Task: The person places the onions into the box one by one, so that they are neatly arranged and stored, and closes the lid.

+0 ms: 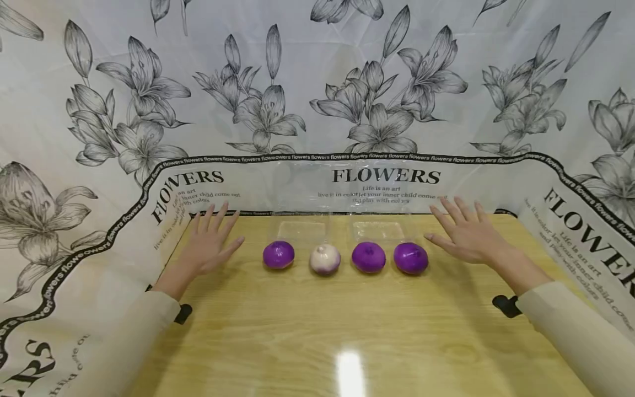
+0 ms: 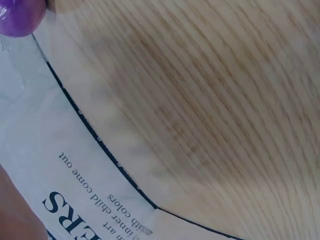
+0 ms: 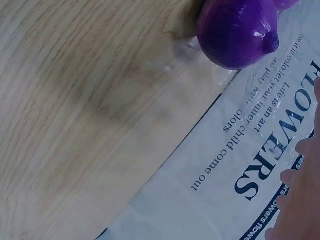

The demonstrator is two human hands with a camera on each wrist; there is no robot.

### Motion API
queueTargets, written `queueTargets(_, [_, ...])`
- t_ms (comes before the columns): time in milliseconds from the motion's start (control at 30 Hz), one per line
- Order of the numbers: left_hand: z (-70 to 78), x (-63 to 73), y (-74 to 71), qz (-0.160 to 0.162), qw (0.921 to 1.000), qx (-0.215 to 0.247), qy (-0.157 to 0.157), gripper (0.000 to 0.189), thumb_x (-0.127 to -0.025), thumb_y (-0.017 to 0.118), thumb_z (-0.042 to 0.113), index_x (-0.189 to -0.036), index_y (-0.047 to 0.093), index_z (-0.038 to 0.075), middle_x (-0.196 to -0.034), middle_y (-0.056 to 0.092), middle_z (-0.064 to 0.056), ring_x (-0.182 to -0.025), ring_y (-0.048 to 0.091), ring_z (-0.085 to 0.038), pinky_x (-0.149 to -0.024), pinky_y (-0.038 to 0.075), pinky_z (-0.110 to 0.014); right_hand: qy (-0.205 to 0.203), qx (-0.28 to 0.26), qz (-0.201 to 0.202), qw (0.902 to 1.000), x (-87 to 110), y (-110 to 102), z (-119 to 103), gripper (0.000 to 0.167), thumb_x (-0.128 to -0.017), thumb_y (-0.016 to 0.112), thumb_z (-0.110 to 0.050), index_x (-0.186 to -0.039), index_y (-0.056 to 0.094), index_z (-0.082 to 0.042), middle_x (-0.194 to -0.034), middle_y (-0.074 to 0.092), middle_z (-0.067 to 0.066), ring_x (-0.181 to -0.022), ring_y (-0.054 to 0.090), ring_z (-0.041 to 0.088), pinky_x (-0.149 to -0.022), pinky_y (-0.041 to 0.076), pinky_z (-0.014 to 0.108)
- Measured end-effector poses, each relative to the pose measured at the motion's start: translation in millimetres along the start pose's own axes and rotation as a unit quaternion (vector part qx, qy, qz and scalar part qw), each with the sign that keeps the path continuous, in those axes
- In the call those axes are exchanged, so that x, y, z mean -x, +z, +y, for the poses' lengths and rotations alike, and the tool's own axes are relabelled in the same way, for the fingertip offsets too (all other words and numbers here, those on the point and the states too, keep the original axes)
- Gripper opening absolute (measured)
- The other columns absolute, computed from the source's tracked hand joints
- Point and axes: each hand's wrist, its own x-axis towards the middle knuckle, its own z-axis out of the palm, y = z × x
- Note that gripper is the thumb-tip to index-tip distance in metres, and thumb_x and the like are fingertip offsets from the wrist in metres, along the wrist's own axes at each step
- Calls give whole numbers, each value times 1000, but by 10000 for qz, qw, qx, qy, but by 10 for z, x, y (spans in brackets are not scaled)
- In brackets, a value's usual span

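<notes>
My left hand point(image 1: 205, 245) is held over the left side of the table with its fingers spread, holding nothing. Over on the right, my right hand point(image 1: 466, 236) has its fingers spread too and nothing in it. Between the hands lies a row of round vegetables. From the left come a purple onion point(image 1: 278, 255), a white one with a purple underside point(image 1: 324, 260), a second purple onion point(image 1: 369, 257) and a third purple onion point(image 1: 410, 258), the nearest to my right hand. The wrist views show only edges of the left hand point(image 2: 17, 212) and right hand point(image 3: 302, 200).
Two clear plastic boxes, left point(image 1: 302, 230) and right point(image 1: 378, 231), stand behind the row with their clear lids raised. A flower-printed white cloth point(image 1: 278, 187) encloses the back and sides of the wooden table point(image 1: 297, 331). Black straps show at both wrists.
</notes>
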Motion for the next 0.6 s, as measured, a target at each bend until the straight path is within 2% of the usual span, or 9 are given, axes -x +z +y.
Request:
queueTargets(167, [56,-6,22,21,10000,67,1,73,-107,34,57,-166,12,21,-172,-3,-11,-156,-7,-41,-125,-10,-63,-261,168,124,9994,-40,-40,-137,84,-104,42,-60,-163,20,-5,-167,10,28,-153,2,51,-120,-13,71])
queueTargets(400, [129,-48,-22,408,9985,201,292,70,-106,41,54,-165,20,21,-171,7,-13,-156,-2,-42,-126,-6,-63,-623,239,408,9969,-89,-51,-270,81,-104,48,-56,-163,22,-7,-167,13,26,-153,5,50,-123,-13,67])
queueTargets(600, [200,-78,-32,251,9990,274,233,73,-106,40,56,-166,17,22,-172,3,-10,-156,-3,-42,-126,-6,-62,-857,198,547,9946,-110,-8,-369,81,-103,49,-57,-163,25,-8,-166,17,26,-153,7,50,-123,-8,68])
